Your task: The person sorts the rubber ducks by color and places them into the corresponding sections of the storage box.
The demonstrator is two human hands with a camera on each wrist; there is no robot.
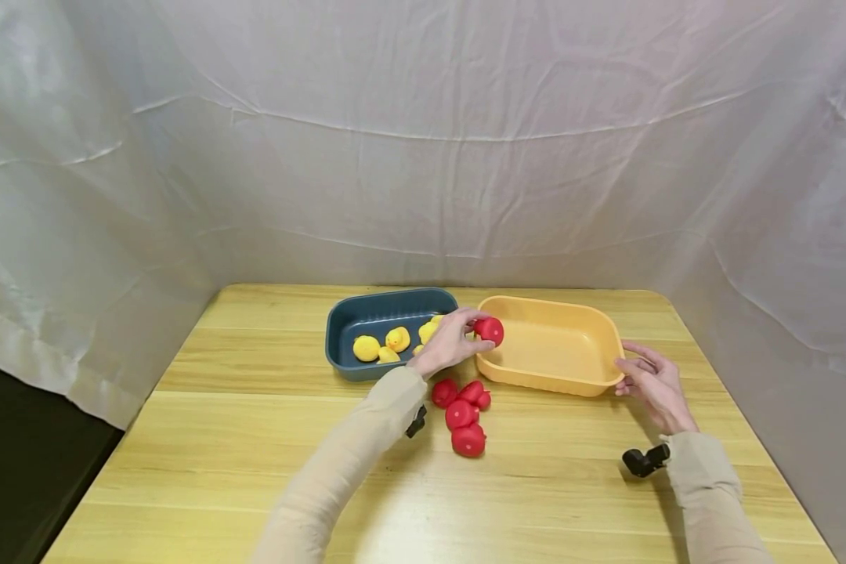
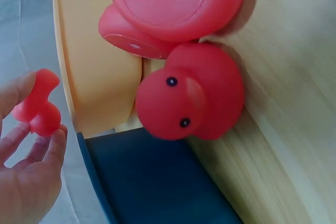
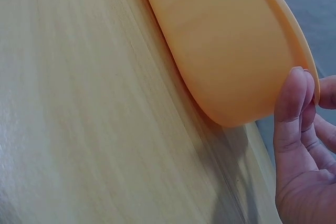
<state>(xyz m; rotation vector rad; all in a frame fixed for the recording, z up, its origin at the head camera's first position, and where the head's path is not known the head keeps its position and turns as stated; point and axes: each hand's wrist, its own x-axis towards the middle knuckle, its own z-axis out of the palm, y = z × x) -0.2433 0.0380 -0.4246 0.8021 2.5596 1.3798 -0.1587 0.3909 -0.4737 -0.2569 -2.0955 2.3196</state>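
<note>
My left hand (image 1: 446, 341) pinches a small red rubber duck (image 1: 490, 331) between thumb and fingers, over the left end of a yellow-orange tray (image 1: 560, 345). In the left wrist view that duck (image 2: 44, 109) shows its rounded body, held clear of other things. At the tray's right end, my right hand (image 1: 656, 385) grips the rim, with the thumb on one side and fingers on the other; the right wrist view shows this grip on the tray wall (image 3: 231, 51) up close. Several more red rubber ducks (image 1: 468, 441) lie clustered on the table, below the gap between the two containers.
A dark blue tray (image 1: 388, 301) stands just left of the orange one and holds several yellow rubber ducks (image 1: 366, 348). My left forearm crosses the wooden table (image 1: 240, 439) in front of it. Pale curtains (image 1: 423, 188) hang behind and beside the table.
</note>
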